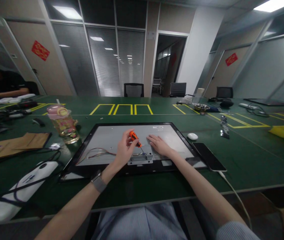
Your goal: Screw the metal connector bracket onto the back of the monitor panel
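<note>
A flat display panel [122, 133] with a grey metal back and black frame lies on the green table before me. My left hand [126, 146] grips an orange and black screwdriver [135, 138], tilted with its shaft pointing down toward a small metal bracket [140, 158] at the panel's near edge. The tip meets the bracket area, but whether it sits in a screw is too small to tell. My right hand [159, 145] lies flat on the panel's back, fingers stretched out. Thin wires [99, 152] run across the panel left of the bracket.
Right of the panel are a phone [209, 156] with a white cable and a white oval case [192, 136]. To the left stand a drink bottle [63, 125], a brown paper bag [14, 145] and a white power strip [23, 190]. Another person [4, 81] sits far left.
</note>
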Demonstrator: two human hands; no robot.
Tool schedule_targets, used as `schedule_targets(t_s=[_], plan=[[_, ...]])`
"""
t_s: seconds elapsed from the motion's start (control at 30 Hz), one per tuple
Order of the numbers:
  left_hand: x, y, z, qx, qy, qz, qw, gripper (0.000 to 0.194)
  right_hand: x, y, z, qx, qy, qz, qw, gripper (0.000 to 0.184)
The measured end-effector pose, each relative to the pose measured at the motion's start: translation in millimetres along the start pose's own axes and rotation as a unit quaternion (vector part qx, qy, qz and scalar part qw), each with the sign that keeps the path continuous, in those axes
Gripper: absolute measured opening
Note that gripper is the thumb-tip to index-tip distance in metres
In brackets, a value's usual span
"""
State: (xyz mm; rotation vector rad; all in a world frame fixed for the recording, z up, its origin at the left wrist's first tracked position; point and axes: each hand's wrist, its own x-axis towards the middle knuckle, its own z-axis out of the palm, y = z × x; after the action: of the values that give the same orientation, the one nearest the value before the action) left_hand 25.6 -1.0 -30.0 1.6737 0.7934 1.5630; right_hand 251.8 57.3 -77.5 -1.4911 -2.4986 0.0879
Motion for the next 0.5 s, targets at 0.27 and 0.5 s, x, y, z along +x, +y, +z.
schedule_targets(t_s=[0.27,0.5], plan=[[1.3,-1.2,-0.5,-0.017,-0.001,-0.017,1.0,0.041,1.7,-0.8,1.6,0.008,0.001,0.002,1.0,0.047],[0.6,0.3,0.8,-0.003,-0.003,-0.021,1.0,0.041,-0.5,-5.3,-3.9,0.005,0.001,0.002,1.0,0.046]])
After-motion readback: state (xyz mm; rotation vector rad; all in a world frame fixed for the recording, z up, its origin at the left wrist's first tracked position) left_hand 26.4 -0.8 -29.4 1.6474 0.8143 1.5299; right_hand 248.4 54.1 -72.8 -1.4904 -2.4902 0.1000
